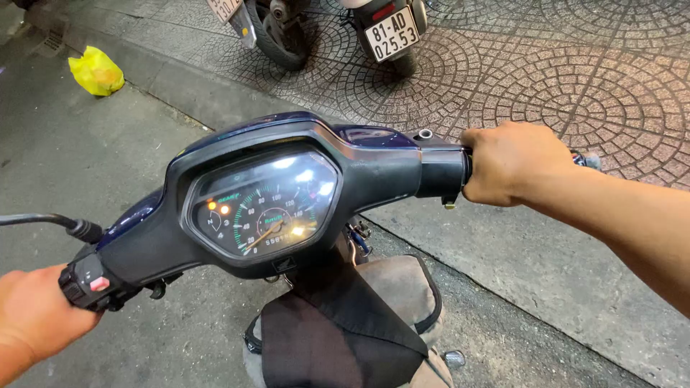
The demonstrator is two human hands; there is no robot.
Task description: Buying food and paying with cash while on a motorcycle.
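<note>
I am holding a dark blue motorbike handlebar (302, 179) at both ends, centre frame. My left hand (32, 316) is closing its grip around the left handle, partly cut off by the frame edge; my right hand (514, 162) is wrapping fully round the right handle, hiding it. The speedometer (262, 205) is glaring with reflections, its figures hard to read. A cloth bag (345, 330) is lying below, its lower part cut off. Two parked bikes (330, 29) are showing only their rear ends on patterned paving (575, 79). A yellow bag (95, 70) is sitting by the kerb on grey asphalt (86, 158).
</note>
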